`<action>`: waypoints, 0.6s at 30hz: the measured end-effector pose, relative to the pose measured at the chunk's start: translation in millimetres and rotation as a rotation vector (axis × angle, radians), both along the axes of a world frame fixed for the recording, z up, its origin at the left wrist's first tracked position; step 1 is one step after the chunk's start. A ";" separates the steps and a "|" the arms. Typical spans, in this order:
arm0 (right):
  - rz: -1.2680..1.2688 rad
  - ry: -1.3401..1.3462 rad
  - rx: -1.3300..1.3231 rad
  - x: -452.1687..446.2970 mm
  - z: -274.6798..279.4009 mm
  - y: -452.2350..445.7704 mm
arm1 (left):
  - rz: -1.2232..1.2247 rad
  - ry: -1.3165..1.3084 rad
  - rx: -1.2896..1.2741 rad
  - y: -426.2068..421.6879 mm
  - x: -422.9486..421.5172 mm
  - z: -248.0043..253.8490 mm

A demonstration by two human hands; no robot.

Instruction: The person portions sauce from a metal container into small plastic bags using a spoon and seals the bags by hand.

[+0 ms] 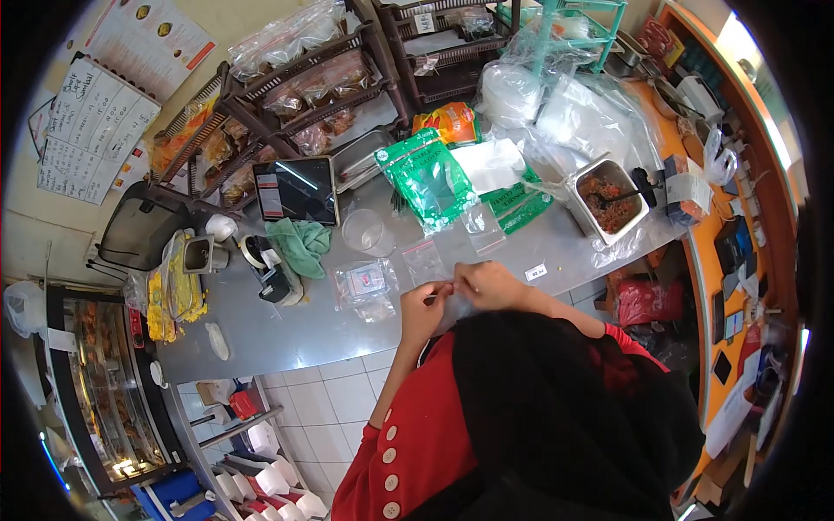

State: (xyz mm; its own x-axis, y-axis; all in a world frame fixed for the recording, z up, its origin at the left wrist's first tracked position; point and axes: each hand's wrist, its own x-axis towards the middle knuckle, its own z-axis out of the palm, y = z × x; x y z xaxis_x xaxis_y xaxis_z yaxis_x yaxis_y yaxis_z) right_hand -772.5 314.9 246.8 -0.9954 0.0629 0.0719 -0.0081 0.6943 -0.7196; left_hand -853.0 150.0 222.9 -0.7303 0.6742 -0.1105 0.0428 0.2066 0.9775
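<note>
I am watching from afar through the head camera and taking the green plastic pouch with a clear window (426,182) as my landmark, lying on the grey metal desk (334,334). On the near side of that pouch, my left hand (432,296) is bending its fingers inward, with its thumb and fingertips pressing together in a pinch. Just to its right, my right hand (470,282) is also pinching, its fingertips meeting those of the left. I am not able to make out what is sitting between them. The small clear plastic bag with a red line (423,260) is lying between the pouch and my fingertips, very near them.

Left of the pouch, a black-framed tablet (297,193) is showing a lit screen, and a crumpled green cloth (300,246) is resting on the pouch's near left side. A round clear plastic tub (367,233) is standing closer to the pouch than the cloth is. Right of the pouch, a square steel container (645,208) is holding reddish-brown food (613,211), with a black-handled utensil (641,184) leaning in it. A small white printed label (538,272) is lying on the pouch's near right side.
</note>
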 end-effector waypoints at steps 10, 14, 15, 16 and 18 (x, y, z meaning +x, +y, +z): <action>-0.007 0.411 0.340 -0.4 19.4 20.7 | -0.062 0.382 -0.133 20.9 -4.0 35.9; -0.189 0.326 0.269 7.4 35.4 41.7 | -0.071 0.319 -0.105 50.1 -8.1 35.3; -0.233 0.333 0.149 11.9 35.2 42.6 | -0.046 0.267 -0.002 65.5 -7.5 30.6; -0.278 0.334 0.135 17.7 36.9 45.4 | -0.015 0.213 0.102 80.3 -5.6 27.6; -0.357 0.347 0.109 30.6 43.0 56.4 | -0.023 0.238 0.129 103.1 -4.0 49.7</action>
